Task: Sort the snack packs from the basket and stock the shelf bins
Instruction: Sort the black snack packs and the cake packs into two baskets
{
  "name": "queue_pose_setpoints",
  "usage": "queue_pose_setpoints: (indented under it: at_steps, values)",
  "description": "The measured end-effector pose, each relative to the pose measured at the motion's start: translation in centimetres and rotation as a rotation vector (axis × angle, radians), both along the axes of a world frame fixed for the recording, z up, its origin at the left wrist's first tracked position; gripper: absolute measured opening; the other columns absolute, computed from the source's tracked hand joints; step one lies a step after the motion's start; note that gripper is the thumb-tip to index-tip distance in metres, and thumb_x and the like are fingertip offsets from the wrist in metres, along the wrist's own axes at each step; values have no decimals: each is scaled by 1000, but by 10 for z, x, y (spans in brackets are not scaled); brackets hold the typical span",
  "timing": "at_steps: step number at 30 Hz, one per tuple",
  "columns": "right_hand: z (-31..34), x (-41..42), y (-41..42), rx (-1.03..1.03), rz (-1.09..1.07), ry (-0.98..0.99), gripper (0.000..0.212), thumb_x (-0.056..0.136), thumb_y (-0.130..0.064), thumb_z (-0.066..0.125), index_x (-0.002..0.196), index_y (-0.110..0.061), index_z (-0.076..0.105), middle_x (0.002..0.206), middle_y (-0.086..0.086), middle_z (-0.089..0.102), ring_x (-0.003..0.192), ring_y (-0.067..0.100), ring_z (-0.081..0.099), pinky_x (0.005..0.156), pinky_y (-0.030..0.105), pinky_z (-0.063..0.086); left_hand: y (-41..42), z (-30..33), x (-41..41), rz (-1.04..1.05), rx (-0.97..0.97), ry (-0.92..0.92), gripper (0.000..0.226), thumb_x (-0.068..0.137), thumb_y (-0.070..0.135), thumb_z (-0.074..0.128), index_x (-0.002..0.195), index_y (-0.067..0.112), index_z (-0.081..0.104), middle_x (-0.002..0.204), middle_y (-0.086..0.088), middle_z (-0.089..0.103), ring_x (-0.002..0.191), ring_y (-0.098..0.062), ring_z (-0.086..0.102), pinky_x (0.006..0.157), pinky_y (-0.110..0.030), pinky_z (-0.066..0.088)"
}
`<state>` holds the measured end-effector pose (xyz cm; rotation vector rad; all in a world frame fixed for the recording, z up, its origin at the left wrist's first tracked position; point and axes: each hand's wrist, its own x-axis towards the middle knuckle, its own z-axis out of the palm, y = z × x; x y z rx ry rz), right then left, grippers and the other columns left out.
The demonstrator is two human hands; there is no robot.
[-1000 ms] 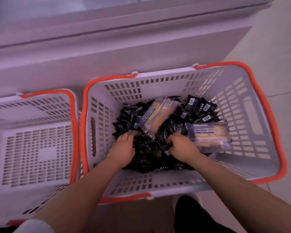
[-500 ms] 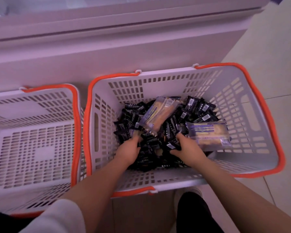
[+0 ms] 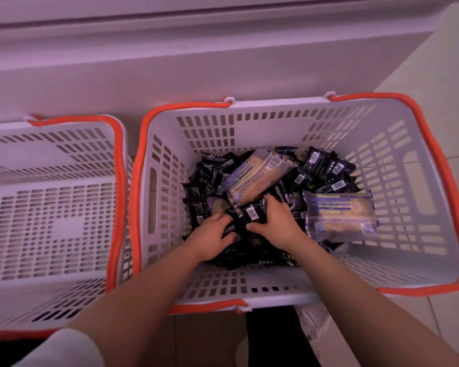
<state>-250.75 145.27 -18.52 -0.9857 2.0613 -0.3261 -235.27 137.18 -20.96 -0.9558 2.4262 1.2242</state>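
Black snack packs (image 3: 252, 213) btwn both hands — in basket (image 3: 276, 117).

Both hands have drawn together at the middle of the heap of small black foil snack packs (image 3: 212, 178) in the white slatted plastic basket with the orange rim (image 3: 419, 290). The left hand (image 3: 212, 237), earlier near the heap's left edge, now lies just beside the right hand (image 3: 273, 223). Between them their curled fingers now grip a bunch of black packs (image 3: 251, 214), barcode up, just below the long clear-wrapped tan biscuit pack (image 3: 257, 178).
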Motion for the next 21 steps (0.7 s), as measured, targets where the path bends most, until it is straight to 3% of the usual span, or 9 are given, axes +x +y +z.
queue_pose_setpoints:
  at_steps: [2,5,9,13,16,18,21]
  values:
    - [1,-2,1,50,108,37,62,78,-42,70,124,-8,47,124,11,50,120,31,37,97,37,35,1,-3,-1,-26,7,-32,43,91,22,55,129,4,43,128,-15,47,117,-27,48,93,-28,36]
    - [1,-3,6,59,144,20,71,78,-42,70,133,-7,42,133,11,44,125,30,32,100,37,33,2,-5,1,-83,-19,-102,48,89,26,59,126,4,38,129,-15,46,114,-27,50,89,-30,38]
    - [0,3,14,9,153,-55,66,76,-33,73,130,-18,39,126,12,47,125,26,33,95,32,35,4,-7,1,-75,-82,-172,59,85,29,64,132,7,36,135,-14,41,120,-27,47,98,-35,39]
    - [-1,5,11,35,278,71,79,76,-37,72,140,-21,29,134,7,46,125,27,33,100,37,34,4,-8,5,-59,-59,-200,70,84,32,66,141,10,32,138,-12,43,124,-25,45,100,-27,35]
    - [-1,5,7,56,409,211,71,79,-41,67,139,-19,37,134,6,44,124,28,34,99,38,32,0,-7,7,-56,-24,-184,69,83,30,67,142,12,34,139,-10,43,126,-23,43,101,-23,31]
    - [0,0,5,24,367,247,63,77,-39,66,132,-17,46,128,7,49,119,27,38,95,37,35,0,-8,9,-61,-20,-167,65,83,28,68,139,12,40,137,-9,43,124,-22,43,101,-23,31]
    - [6,-14,8,-76,98,231,56,71,-32,70,122,-14,56,119,9,58,112,29,48,91,35,42,1,-11,10,-78,-48,-160,62,83,31,67,136,12,42,134,-7,43,123,-23,42,102,-26,34]
